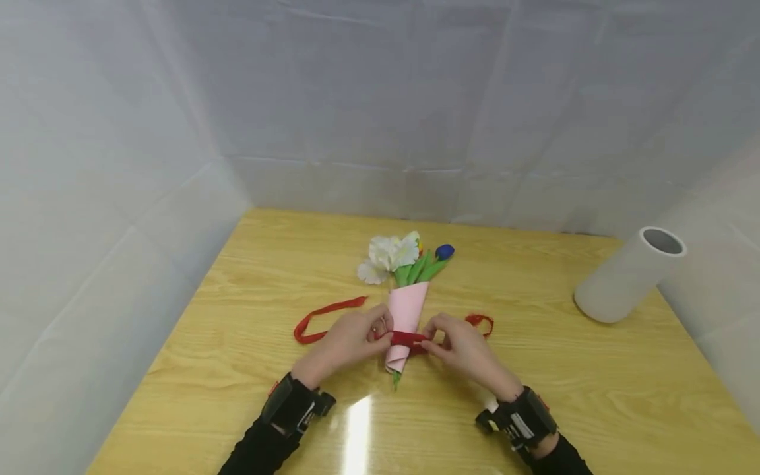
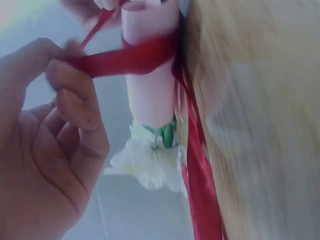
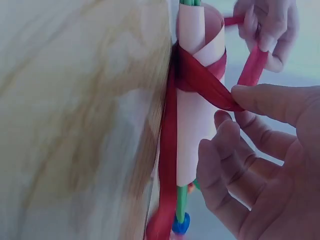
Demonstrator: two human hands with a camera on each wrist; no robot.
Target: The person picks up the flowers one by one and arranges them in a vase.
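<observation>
A small bouquet lies on the wooden table (image 1: 237, 396): white flowers (image 1: 387, 256) and a blue bud (image 1: 444, 251) with green leaves in a pink paper cone (image 1: 406, 316). A red ribbon (image 1: 407, 338) crosses the cone's lower part. My left hand (image 1: 351, 340) pinches the ribbon (image 2: 120, 59) on the cone's left side. My right hand (image 1: 460, 346) pinches the ribbon (image 3: 210, 85) on the right side, beside the pink cone (image 3: 197, 125). The ribbon's loose ends trail on the table to the left (image 1: 323, 316) and right (image 1: 482, 322).
A white roll (image 1: 628, 276) lies at the table's right side, near the white cloth wall. White cloth walls enclose the table at the back, left and right. Black wrist units sit on both forearms.
</observation>
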